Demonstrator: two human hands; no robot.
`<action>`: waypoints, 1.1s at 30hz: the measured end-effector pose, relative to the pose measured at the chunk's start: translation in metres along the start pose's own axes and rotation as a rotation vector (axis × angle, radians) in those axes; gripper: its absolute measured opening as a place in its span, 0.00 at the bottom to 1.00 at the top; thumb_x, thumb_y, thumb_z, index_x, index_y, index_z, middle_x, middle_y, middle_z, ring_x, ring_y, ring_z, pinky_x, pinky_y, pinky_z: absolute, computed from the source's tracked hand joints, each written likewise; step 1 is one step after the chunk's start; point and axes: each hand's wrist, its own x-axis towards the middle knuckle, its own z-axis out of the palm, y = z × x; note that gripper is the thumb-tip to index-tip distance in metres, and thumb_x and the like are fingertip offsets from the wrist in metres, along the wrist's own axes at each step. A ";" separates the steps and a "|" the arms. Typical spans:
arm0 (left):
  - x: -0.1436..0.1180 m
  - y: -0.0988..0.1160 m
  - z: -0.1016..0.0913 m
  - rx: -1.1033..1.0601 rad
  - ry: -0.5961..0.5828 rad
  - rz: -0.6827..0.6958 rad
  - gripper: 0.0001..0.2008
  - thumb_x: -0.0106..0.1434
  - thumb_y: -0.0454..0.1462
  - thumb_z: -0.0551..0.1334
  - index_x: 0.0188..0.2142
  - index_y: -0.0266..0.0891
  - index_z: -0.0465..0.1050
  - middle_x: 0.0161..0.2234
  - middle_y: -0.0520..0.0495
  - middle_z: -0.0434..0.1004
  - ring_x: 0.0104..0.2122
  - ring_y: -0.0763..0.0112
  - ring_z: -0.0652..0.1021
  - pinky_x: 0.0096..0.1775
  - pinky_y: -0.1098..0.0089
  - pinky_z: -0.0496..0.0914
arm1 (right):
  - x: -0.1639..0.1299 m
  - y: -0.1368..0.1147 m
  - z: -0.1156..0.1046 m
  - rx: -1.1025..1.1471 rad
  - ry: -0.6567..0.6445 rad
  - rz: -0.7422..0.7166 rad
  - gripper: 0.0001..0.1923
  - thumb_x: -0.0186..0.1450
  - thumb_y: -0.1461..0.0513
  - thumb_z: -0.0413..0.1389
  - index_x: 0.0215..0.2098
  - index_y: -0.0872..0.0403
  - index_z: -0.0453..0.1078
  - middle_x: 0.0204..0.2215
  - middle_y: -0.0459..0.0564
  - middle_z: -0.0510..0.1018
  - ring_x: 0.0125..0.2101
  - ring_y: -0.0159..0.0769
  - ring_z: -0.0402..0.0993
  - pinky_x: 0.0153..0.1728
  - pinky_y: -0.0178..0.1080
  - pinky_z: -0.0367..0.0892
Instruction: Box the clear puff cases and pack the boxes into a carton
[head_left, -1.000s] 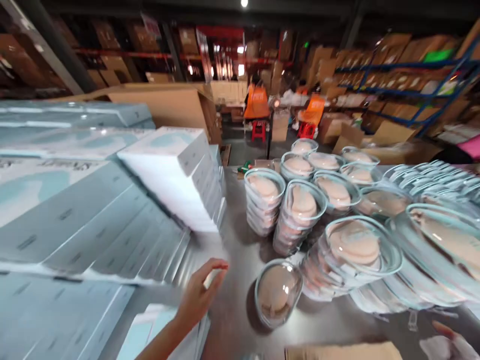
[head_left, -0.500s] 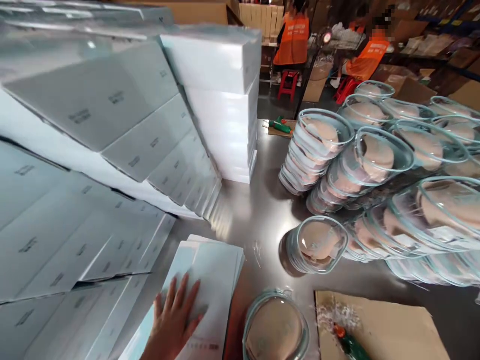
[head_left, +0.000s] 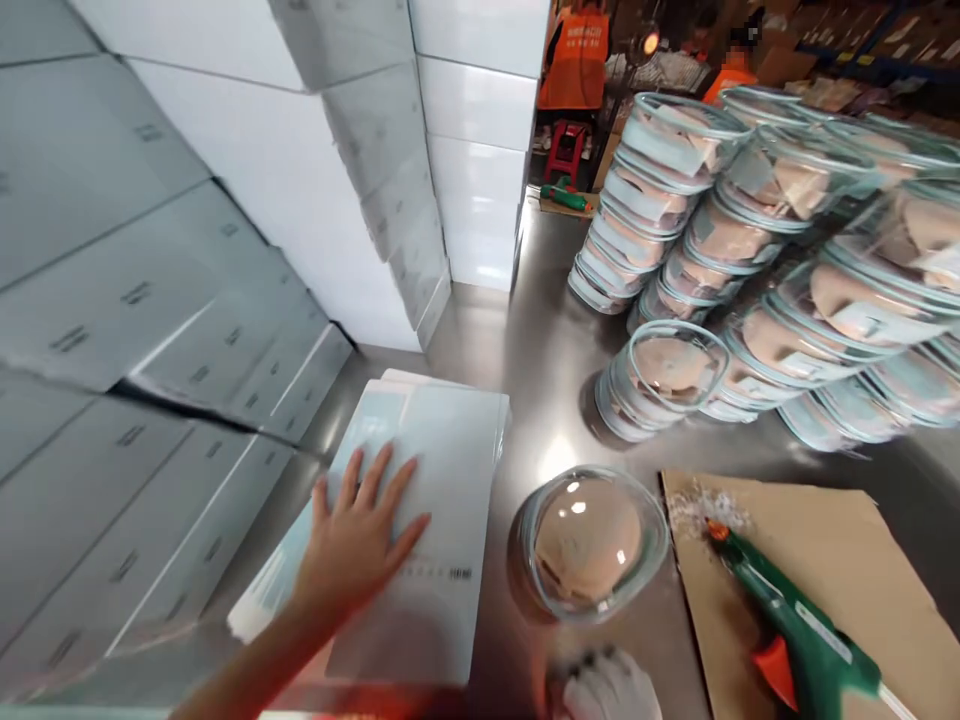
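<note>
White sheets [head_left: 450, 450] lie under the spread left hand [head_left: 356, 545], the right hand [head_left: 611, 688] apart, its grip unclear

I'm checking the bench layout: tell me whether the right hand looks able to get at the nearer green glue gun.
Probably yes: the gloved right hand is close, and only metal bench and cardboard show between it and the nearer glue gun. The hand's blur hides whether its grip is free.

R hand [head_left: 611, 685]: blurred, cut by btm edge; grip unclear. L hand [head_left: 352, 545]: palm hidden against card [head_left: 450, 450]; forearm [head_left: 262, 650] cut, btm. Glue gun [head_left: 799, 605]: handle cut, btm. Print [head_left: 460, 574] on card: blurred, illegible. White boxes [head_left: 161, 285]: cut, top & L edges.
</note>
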 end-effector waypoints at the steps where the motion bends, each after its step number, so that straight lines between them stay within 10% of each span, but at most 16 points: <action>1: 0.001 0.001 -0.003 -0.034 -0.031 -0.032 0.31 0.72 0.49 0.52 0.68 0.37 0.68 0.71 0.31 0.62 0.70 0.28 0.58 0.62 0.27 0.53 | -0.004 -0.008 -0.004 -0.016 0.028 -0.011 0.18 0.73 0.60 0.49 0.26 0.51 0.72 0.20 0.45 0.74 0.25 0.35 0.67 0.33 0.40 0.58; 8: -0.003 0.007 -0.018 -0.086 -0.068 -0.074 0.27 0.76 0.46 0.54 0.69 0.40 0.62 0.74 0.36 0.56 0.73 0.41 0.52 0.67 0.32 0.49 | 0.003 -0.025 -0.011 -0.099 0.090 0.009 0.13 0.67 0.64 0.52 0.28 0.51 0.76 0.22 0.46 0.78 0.25 0.35 0.68 0.33 0.41 0.51; 19: -0.006 -0.013 -0.049 -0.162 -0.020 -0.366 0.25 0.72 0.46 0.63 0.65 0.41 0.66 0.66 0.38 0.68 0.60 0.49 0.74 0.58 0.44 0.71 | -0.002 -0.025 -0.010 -0.114 0.171 -0.011 0.13 0.72 0.60 0.58 0.29 0.55 0.71 0.25 0.41 0.74 0.28 0.33 0.71 0.37 0.38 0.66; 28: -0.019 -0.017 -0.038 -0.155 -0.060 -0.489 0.24 0.71 0.50 0.63 0.60 0.39 0.70 0.60 0.39 0.74 0.56 0.52 0.77 0.55 0.47 0.73 | -0.007 -0.026 -0.014 -0.138 0.298 -0.029 0.11 0.66 0.67 0.56 0.26 0.52 0.74 0.23 0.44 0.79 0.26 0.34 0.73 0.31 0.35 0.62; 33: -0.023 -0.013 -0.028 -0.129 -0.020 -0.469 0.27 0.71 0.53 0.61 0.61 0.39 0.69 0.59 0.38 0.74 0.57 0.50 0.76 0.56 0.46 0.72 | 0.024 -0.033 -0.039 -0.198 0.398 0.067 0.18 0.72 0.62 0.48 0.51 0.57 0.78 0.43 0.60 0.84 0.43 0.46 0.79 0.46 0.44 0.69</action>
